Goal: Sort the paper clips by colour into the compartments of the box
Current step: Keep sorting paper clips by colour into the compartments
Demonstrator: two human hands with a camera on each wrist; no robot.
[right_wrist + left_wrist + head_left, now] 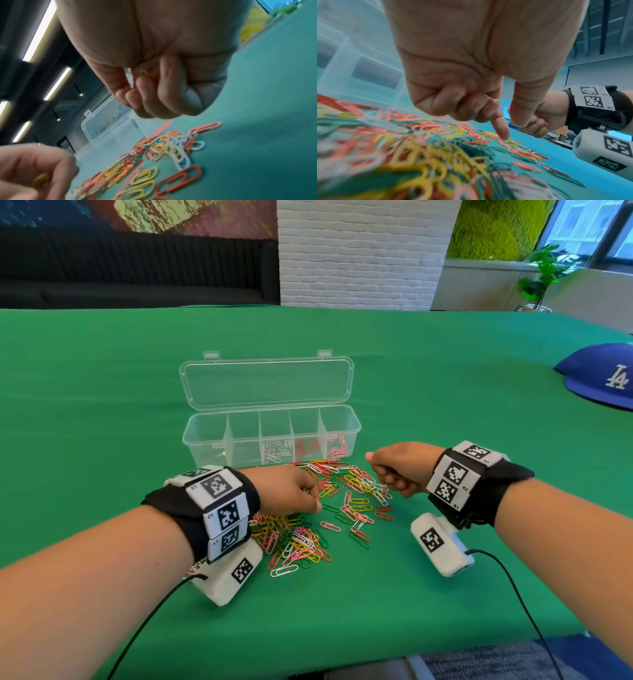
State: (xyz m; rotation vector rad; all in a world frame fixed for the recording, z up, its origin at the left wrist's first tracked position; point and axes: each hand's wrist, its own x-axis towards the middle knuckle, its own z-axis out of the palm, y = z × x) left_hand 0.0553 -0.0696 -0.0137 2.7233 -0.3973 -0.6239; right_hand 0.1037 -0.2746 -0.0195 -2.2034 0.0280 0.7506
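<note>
A clear plastic box (205,445) with five compartments stands open, its lid (267,381) laid back. White clips (275,451), red clips (306,447) and pink clips (337,449) lie in its three right compartments. A mixed pile of paper clips (356,503) spreads in front of it. My left hand (313,501) hovers over the pile; its curled fingers grip yellow clips (494,100) while its index finger (502,129) touches the pile (419,148). My right hand (383,474) is held at the pile's right edge, its fingers curled round yellow clips (145,74).
The green cloth table (102,405) reaches wide to the left and behind the box. A blue cap (603,378) lies at the far right. The table's near edge (445,648) runs just below my forearms. Thin black cables trail from both wrist cameras.
</note>
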